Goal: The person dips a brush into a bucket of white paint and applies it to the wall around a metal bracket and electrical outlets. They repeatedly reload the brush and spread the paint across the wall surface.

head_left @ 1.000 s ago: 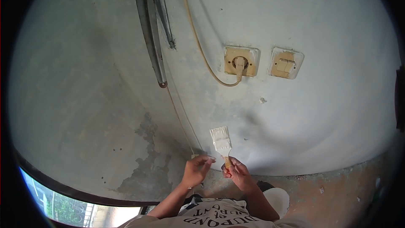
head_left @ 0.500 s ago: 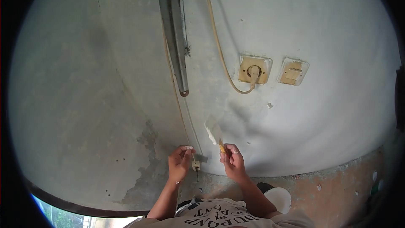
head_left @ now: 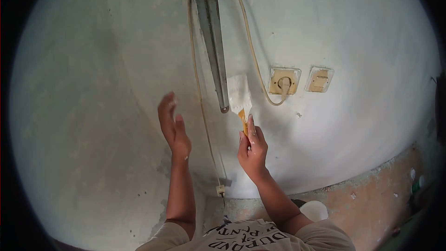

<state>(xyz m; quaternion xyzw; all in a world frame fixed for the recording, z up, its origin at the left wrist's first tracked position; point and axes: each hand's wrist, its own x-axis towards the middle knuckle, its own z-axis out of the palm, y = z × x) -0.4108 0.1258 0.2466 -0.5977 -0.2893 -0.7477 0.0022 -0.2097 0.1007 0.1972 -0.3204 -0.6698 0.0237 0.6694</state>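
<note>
My right hand (head_left: 253, 153) grips the yellow handle of a paintbrush (head_left: 239, 95), its wide head coated in white and pointing up against the wall (head_left: 316, 144). The brush head stands close to the right of the lower end of a grey metal bracket (head_left: 216, 51). To the left of the bracket and a hanging cable (head_left: 200, 95), my left hand (head_left: 173, 125) is raised, holding nothing, its fingers stretched upward and the thumb apart. White smears show on the fingers of both hands.
A socket (head_left: 284, 82) with a plug in it and a light switch (head_left: 320, 79) sit right of the brush. A small connector block (head_left: 220, 189) hangs at the cable's lower end. A white round container (head_left: 314, 210) stands at the lower right on the reddish floor (head_left: 360, 195).
Both hands have risen along the wall. The right one has carried the paintbrush up beside the bracket's tip; the left has left the lower cable and spread from a pinch. The view has shifted.
</note>
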